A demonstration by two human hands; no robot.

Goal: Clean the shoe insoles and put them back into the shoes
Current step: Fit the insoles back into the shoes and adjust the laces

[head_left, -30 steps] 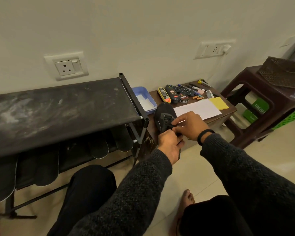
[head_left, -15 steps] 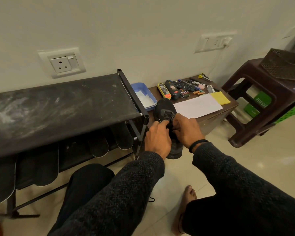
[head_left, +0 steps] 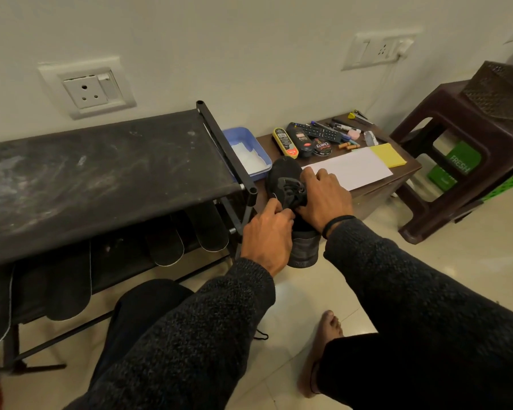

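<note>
A black shoe [head_left: 290, 199] is held between the two hands, toe pointing away from the person and heel toward the floor, in front of the low brown bench [head_left: 394, 182]. The left hand [head_left: 268, 235] is curled at the near side of the shoe's opening, its fingertips pinched on the laces or tongue; which of the two cannot be told. The right hand [head_left: 323, 196] is laid over the shoe's right side, its fingers bent onto the lace area, and a dark band is worn at its wrist. Whether an insole is inside the shoe cannot be seen.

To the left of the left hand, a dusty black shoe rack [head_left: 101, 179] is seen, and several dark insoles [head_left: 163, 247] are leaned in a row under its top shelf. Just beyond the hands, a white sheet of paper [head_left: 353, 170] is laid on the bench, with a yellow cloth [head_left: 388, 155] at its far end. Further beyond, shoe polish tins [head_left: 322, 147] and a remote control [head_left: 314, 131] are lined up, and a blue tray [head_left: 246, 149] is placed between rack and bench. To the right of the right hand, a brown plastic stool [head_left: 462, 161] is stood on the tiled floor [head_left: 456, 270].
</note>
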